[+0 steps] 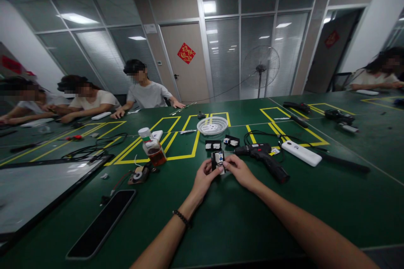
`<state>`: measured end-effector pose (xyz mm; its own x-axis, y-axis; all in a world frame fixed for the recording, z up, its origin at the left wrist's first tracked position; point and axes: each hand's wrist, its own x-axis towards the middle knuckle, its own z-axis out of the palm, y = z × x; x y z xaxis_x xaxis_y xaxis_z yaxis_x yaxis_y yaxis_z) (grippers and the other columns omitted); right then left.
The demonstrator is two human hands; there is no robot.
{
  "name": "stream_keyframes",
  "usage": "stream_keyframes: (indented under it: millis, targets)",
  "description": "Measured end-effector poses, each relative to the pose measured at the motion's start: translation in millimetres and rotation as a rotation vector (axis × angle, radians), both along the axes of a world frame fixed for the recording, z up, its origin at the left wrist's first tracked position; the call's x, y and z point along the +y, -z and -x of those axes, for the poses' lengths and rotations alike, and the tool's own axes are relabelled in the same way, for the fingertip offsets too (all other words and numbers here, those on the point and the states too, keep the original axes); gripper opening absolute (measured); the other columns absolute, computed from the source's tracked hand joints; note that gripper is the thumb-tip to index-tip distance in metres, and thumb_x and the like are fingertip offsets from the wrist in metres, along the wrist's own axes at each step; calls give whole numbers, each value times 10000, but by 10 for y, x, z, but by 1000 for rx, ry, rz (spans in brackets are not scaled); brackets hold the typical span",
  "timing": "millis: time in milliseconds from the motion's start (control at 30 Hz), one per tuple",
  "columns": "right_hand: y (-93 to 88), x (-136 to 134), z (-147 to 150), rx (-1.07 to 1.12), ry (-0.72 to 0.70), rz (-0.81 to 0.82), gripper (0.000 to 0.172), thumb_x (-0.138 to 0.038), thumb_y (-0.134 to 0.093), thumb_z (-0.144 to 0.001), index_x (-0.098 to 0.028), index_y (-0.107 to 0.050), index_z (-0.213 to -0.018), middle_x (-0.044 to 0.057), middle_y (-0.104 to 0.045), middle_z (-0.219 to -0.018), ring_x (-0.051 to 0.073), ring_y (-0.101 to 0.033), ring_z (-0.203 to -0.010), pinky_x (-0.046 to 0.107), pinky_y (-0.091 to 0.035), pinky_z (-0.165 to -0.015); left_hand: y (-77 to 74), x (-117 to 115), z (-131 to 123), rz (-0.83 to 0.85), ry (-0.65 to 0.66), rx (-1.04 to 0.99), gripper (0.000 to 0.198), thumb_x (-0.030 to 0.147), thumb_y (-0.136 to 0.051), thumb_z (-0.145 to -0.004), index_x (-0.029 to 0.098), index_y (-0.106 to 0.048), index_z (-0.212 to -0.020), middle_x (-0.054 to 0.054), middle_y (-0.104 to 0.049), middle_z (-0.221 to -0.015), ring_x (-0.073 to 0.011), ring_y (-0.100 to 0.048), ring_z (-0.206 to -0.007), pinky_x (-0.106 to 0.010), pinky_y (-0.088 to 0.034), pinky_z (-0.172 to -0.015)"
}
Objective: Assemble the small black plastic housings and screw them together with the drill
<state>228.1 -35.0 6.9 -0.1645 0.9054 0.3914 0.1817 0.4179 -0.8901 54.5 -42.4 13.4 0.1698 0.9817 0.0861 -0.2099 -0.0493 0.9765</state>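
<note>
Between both hands, just above the green table, is a small black-and-white block-shaped part (218, 160) with a bit of blue on it. My left hand (204, 176) grips it from the left, thumb across its lower face. From the right, my right hand (239, 170) pinches its edge with thumb and fingertips. Two similar black-and-white parts lie just beyond: one on the left (213, 145), one on the right (231, 141). A black power drill (263, 157) rests on its side to the right of my right hand, its bit pointing toward the parts.
A white plastic basket (212, 126) sits ahead. To the left are a bottle with amber liquid (153, 149), a small motor-like part (139, 175), a phone (102, 222) and a framed panel (41, 197). A white power bank (301, 153) lies right. Co-workers sit across the table.
</note>
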Motion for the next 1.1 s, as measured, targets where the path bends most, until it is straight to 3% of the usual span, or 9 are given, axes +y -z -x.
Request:
stream_keyframes:
  millis: [233,433,733,867,967,1100]
  targets:
    - [32,18,-12,151,-118,136,320,-496,-624,-818,-177,-654,-830,21,-628,-866,183,-587,-813,312,-457,-791,54,27,18,3,1,-24,540,333,-786,-683,156,-605,-1159,-139,-660,-1163,-249,-641,-1029,-372,-473,-924]
    - [-12,-44,-1,313,-191,299,284,-433,-710,-763,-174,-659,-865,23,-650,-857,172,-603,-779,308,-490,-742,68,38,43,8,24,-16,507,338,-767,-699,154,-637,-1153,-131,-662,-1160,-239,-655,-972,-345,-486,-880]
    - [-5,-56,33,336,-186,323,294,-427,-722,-754,-169,-667,-883,23,-650,-844,154,-598,-747,302,-503,-723,80,53,59,54,91,-20,493,367,-721,-743,147,-645,-1177,-121,-686,-1094,-237,-656,-943,-334,-495,-837]
    - [-130,-38,-4,236,-186,272,350,-511,-598,-831,-174,-664,-900,41,-649,-893,182,-609,-829,306,-510,-726,69,50,63,58,52,-24,474,374,-725,-739,160,-661,-1157,-109,-696,-1066,-223,-659,-930,-318,-498,-832]
    - [-351,24,-284,-16,-85,114,364,-525,-562,-849,-179,-660,-911,51,-640,-937,191,-603,-855,306,-496,-735,71,71,80,91,11,-40,460,397,-717,-741,159,-670,-1132,-111,-698,-1055,-214,-668,-886,-306,-513,-784]
    - [-508,56,-942,-523,346,-15,377,-532,-524,-860,-185,-649,-942,82,-618,-999,209,-596,-863,327,-456,-771,88,136,155,105,-44,-48,470,414,-716,-736,149,-672,-1121,-122,-696,-1050,-200,-671,-832,-288,-521,-719]
